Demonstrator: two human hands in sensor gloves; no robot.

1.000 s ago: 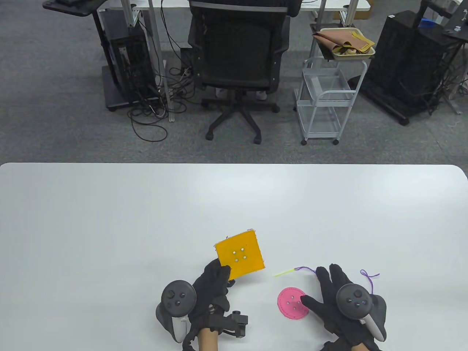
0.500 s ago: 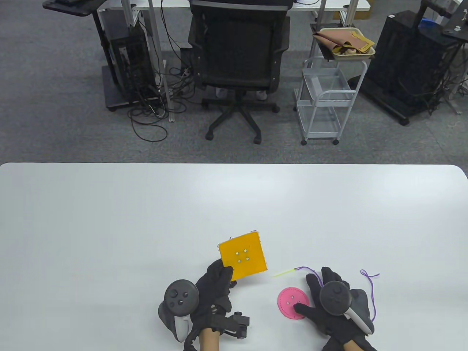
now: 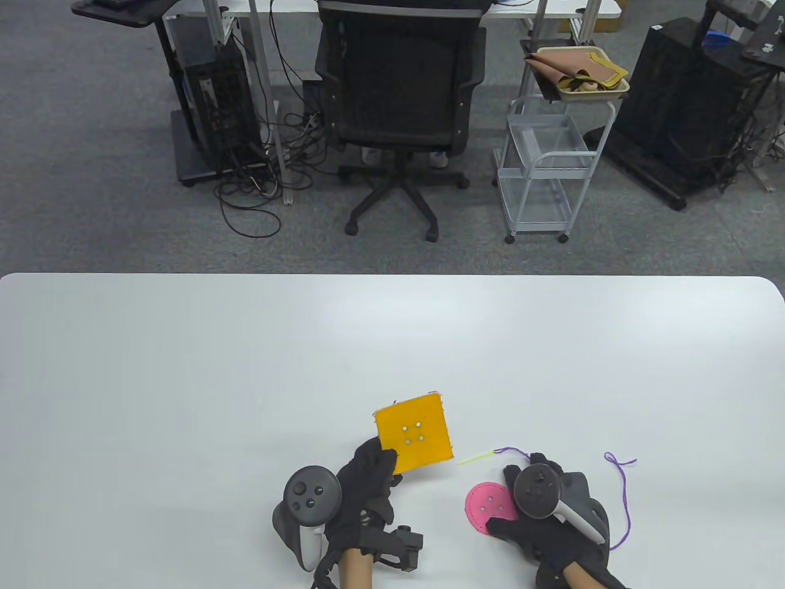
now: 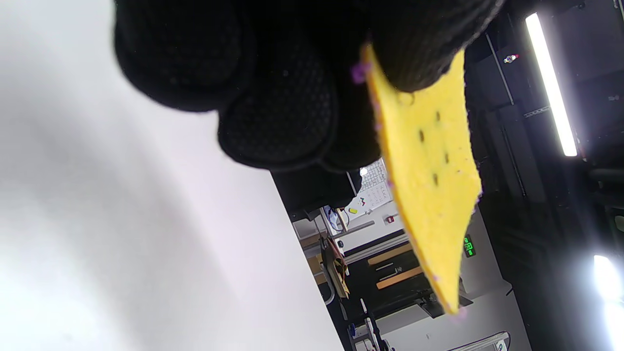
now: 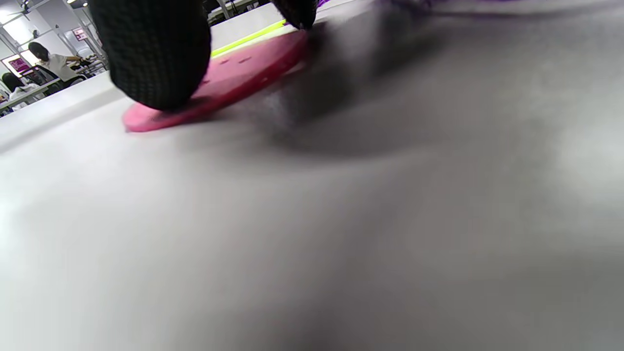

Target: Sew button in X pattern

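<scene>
Left hand pinching yellow square; right hand seemingly on pink button.

Black knit gloves on hands, grey trackers, bare wrists

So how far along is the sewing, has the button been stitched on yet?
Barely begun. Nothing is stitched: the four holes in the yellow felt square are bare. In hand: the left hand pinches a corner of that square, raised off the white table, while the right hand touches the pink round felt button. Left: pick up the yellow-green needle with purple thread and sew the X.
</scene>
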